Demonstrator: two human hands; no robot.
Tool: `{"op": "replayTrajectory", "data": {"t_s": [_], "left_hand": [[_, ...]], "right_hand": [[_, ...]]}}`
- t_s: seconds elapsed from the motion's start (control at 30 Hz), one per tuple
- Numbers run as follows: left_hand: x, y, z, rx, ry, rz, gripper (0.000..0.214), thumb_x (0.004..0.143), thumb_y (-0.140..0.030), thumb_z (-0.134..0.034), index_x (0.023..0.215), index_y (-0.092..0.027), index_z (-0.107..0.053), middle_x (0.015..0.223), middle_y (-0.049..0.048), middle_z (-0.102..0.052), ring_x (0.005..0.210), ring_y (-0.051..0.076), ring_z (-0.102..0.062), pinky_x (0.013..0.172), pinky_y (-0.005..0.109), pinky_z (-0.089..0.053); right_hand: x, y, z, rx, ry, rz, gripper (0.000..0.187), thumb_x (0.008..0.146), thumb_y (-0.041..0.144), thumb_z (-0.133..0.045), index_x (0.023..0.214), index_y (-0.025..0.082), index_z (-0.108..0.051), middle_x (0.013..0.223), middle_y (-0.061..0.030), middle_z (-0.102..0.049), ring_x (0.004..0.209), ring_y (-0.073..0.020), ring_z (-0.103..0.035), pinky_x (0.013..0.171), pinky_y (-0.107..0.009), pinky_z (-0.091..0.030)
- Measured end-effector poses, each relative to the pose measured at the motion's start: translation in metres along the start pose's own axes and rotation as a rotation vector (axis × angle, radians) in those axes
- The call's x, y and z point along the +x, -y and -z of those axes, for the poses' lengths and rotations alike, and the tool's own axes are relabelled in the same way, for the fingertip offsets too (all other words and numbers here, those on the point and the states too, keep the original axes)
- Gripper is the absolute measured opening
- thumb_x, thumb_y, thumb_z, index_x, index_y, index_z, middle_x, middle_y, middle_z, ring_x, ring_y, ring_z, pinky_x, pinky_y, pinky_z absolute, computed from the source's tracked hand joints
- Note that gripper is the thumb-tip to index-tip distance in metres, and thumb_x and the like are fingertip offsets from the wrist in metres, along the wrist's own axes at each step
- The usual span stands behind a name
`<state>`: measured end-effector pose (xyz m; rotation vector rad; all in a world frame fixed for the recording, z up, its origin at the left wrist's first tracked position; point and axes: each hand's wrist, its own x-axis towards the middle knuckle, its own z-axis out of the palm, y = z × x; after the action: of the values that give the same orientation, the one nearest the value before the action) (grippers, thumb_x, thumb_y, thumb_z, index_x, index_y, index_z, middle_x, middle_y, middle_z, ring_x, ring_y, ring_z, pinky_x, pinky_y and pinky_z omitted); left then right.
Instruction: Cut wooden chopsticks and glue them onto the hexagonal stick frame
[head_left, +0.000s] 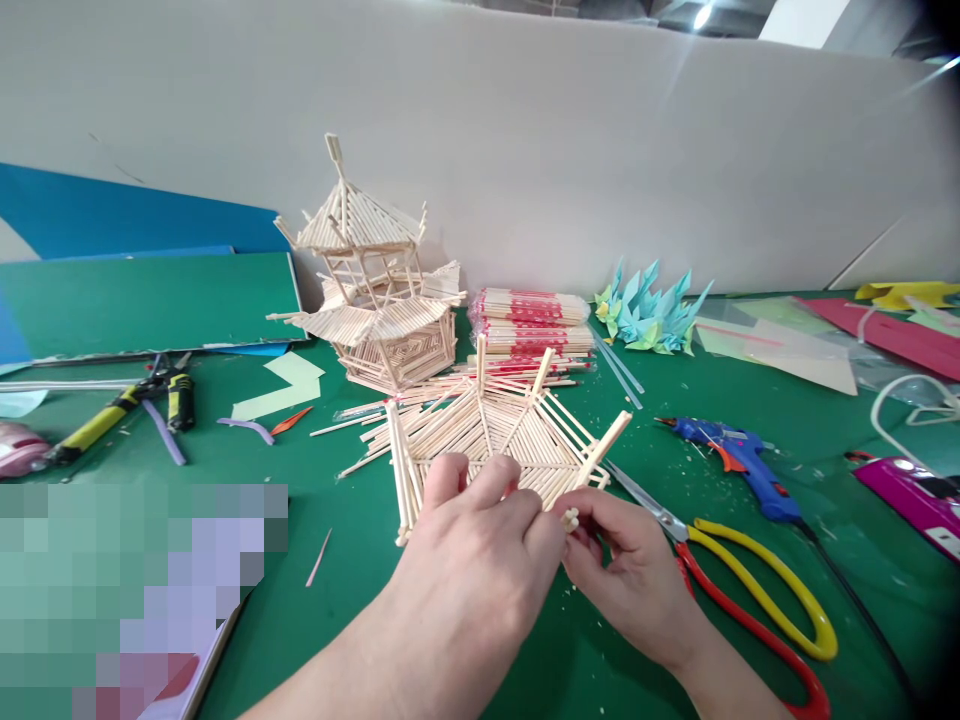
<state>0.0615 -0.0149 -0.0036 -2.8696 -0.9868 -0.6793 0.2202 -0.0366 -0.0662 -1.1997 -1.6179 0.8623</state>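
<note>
In front of me is a roof-shaped lattice of thin wooden sticks (450, 430), with paired sticks standing up from its corners. My left hand (480, 545) lies over its near side, fingers curled onto the sticks. At the near right corner, my right hand (637, 575) pinches the end of a small bundle of sticks (571, 519). The left hand hides part of the near edge. Behind the lattice stands a stick pagoda (364, 225) with two tiers of roof. Large scissors (679, 530) with red and yellow handles lie beside my right hand.
A blue glue gun (750, 465) lies to the right, near a magenta power strip (911, 500). Wrapped stick bundles (529, 310) and teal folded paper (652, 310) sit along the wall. Yellow-handled pliers (101, 422) and paper scraps (281, 385) are at left.
</note>
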Motion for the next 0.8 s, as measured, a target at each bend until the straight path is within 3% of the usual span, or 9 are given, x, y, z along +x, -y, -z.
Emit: {"op": "replayTrajectory", "data": {"t_s": [0.63,0.8], "left_hand": [[-0.0012,0.0011,0.0005,0.007,0.052,0.027,0.02,0.082,-0.013,-0.051,0.063,-0.016,-0.052,0.062,0.0002,-0.059,0.065,0.017,-0.046,0.061,0.035,-0.023],[-0.0037,-0.002,0.002,0.014,0.026,0.058,0.023,0.084,-0.012,-0.047,0.062,-0.016,-0.052,0.062,0.0006,-0.059,0.069,0.019,-0.047,0.063,0.036,-0.024]], "right_hand": [[0.0021,0.0033,0.0005,-0.007,-0.001,0.005,0.007,0.079,0.018,-0.052,0.075,0.017,-0.058,0.059,0.0042,-0.046,0.051,-0.0089,-0.04,0.046,-0.02,-0.035],[-0.0019,0.0001,0.0001,0.025,0.004,-0.043,0.01,0.079,0.02,-0.055,0.087,0.019,-0.06,0.06,0.0047,-0.047,0.051,-0.009,-0.042,0.046,-0.02,-0.037]]}}
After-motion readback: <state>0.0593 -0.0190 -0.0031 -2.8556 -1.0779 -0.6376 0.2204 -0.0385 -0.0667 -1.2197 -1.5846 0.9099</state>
